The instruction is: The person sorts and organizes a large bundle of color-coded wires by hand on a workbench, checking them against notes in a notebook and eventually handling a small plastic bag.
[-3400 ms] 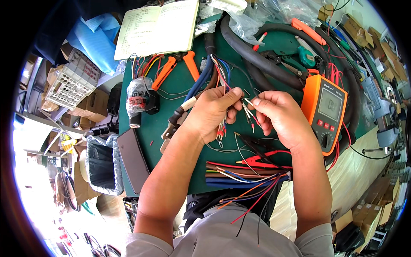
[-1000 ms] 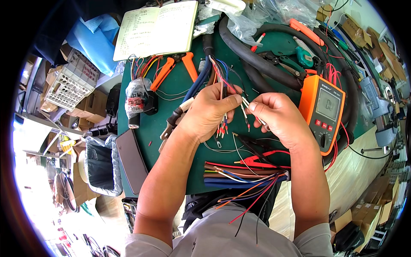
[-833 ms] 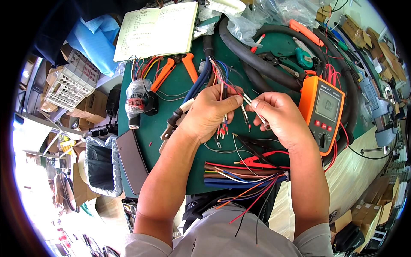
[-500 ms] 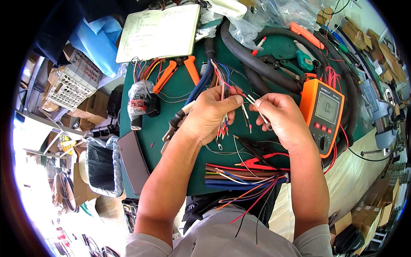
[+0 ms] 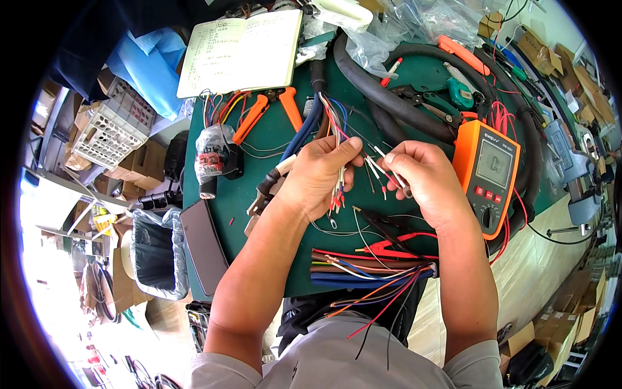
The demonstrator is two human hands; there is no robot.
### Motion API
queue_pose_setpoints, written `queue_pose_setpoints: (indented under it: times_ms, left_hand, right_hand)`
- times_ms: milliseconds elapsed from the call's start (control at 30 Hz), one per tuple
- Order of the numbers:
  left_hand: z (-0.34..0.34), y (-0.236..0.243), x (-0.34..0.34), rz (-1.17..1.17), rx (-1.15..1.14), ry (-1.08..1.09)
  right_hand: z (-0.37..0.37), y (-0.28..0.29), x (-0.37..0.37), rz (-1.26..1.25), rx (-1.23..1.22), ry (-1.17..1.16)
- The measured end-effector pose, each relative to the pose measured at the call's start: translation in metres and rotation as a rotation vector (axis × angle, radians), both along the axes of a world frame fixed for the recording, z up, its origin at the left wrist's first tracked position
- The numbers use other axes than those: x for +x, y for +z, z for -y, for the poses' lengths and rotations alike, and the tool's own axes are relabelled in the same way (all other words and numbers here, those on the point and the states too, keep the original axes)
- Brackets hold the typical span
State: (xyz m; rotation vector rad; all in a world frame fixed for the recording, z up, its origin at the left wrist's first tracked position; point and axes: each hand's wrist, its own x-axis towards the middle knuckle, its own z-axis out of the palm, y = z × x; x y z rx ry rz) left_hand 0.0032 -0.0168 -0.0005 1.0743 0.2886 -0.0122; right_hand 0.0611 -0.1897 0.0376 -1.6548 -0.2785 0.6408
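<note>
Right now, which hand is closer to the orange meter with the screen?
Right. The right hand is just beside the orange meter, almost touching its left edge. The left hand holds the wire bundle farther away, beyond the right hand.

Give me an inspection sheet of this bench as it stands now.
Surface: green mat, crowded.
Job's things: thin wires, fanned between both hands.
Clutter: orange multimeter, orange-handled pliers, open notebook, plastic bags.
Hands: left hand grips the bundle; right hand pinches single wire ends.
Cables: black hose behind; coloured cable bundle at near edge.
Surroundings: white crate, cardboard boxes, black bin.
</note>
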Motion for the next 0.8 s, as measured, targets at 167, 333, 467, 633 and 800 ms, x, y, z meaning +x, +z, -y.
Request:
queue_pose_setpoints:
  times_ms: [167, 333, 467, 633, 800]
  left_hand:
    - [-0.001, -0.0003, -0.0011, -0.025, 0.044, 0.004]
    - [0.0009, -0.0004, 0.0002, -0.001, 0.146, -0.008]
    - [0.0017, -0.0007, 0.0001, 0.027, 0.169, -0.003]
    - [0.0002, -0.0022, 0.0003, 0.021, 0.178, -0.023]
    - [-0.0005, -0.0018, -0.0009, 0.011, 0.172, -0.034]
  right_hand:
    - [-0.0003, 0.0024, -0.0006, -0.015, 0.052, -0.043]
    - [0.0006, 0.0, 0.0001, -0.01, 0.032, 0.045]
    - [-0.0004, -0.0038, -0.0014, 0.044, 0.007, 0.111]
    - [-0.0034, -0.0014, -0.0043, 0.069, 0.043, 0.12]
    - [-0.0036, -0.0056, -0.0031, 0.059, 0.073, 0.107]
